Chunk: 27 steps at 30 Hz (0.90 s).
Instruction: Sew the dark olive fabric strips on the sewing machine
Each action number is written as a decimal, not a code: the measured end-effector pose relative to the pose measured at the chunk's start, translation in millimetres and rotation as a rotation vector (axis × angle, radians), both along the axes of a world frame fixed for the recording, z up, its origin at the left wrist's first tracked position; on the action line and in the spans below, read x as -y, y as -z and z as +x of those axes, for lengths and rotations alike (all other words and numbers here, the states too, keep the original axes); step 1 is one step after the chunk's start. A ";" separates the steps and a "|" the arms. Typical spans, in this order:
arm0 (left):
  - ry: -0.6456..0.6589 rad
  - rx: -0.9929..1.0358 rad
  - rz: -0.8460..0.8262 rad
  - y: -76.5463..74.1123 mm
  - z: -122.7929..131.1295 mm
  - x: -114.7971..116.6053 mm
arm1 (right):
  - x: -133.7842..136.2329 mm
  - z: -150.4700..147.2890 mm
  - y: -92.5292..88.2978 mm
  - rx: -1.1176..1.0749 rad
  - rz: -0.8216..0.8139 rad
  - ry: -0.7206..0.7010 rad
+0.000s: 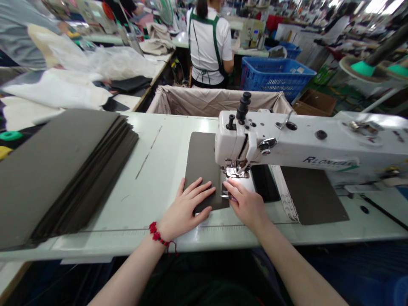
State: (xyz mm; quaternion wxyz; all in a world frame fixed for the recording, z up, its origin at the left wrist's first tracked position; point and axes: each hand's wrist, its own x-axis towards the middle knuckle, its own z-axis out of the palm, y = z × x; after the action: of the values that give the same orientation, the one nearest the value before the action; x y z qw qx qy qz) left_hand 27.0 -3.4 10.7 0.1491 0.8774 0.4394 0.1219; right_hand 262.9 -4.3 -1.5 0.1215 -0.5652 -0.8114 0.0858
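Observation:
A dark grey-brown fabric panel (201, 155) lies flat on the sewing table, its right edge at the needle area of a white sewing machine (280, 138). My left hand (188, 206) rests palm down on it, fingers spread, with a red braided bracelet at the wrist. My right hand (247, 204) is at the panel's right edge, just in front of the presser foot (235, 171). Its fingers curl round small thread snips (225, 196), whose metal blades stick out to the left; the rest of the snips is mostly hidden.
A tall stack of similar panels (63, 161) covers the table's left end. More panels (314, 195) lie under the machine arm, beside a black phone-like slab (265, 182). Behind the table stand a cloth-lined bin (204, 102), a blue crate (277, 78) and a person (208, 46) facing away.

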 end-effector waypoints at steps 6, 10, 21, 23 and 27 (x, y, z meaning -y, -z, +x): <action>0.006 -0.065 0.026 4.4 1.5 0.3 | -0.6 0.6 1.5 -0.002 -0.007 -0.007; 0.025 -0.095 0.020 4.1 1.0 -5.7 | -0.7 1.2 2.4 -0.003 -0.016 -0.006; -0.012 -0.104 0.069 8.9 8.1 -44.3 | -1.0 1.1 1.9 -0.024 0.006 -0.016; -0.024 -0.107 0.092 12.0 9.6 -48.4 | -1.1 1.2 2.3 -0.032 0.008 -0.016; -0.046 -0.108 0.136 15.6 12.0 -49.8 | -1.2 1.3 3.9 -0.037 0.008 -0.008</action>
State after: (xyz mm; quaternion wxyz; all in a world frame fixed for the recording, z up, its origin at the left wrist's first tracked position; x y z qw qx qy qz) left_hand 39.0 46.4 -4.9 0.0623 0.8805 0.4575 0.1073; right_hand 264.3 -3.0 -5.3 0.1383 -0.5597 -0.8117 0.0937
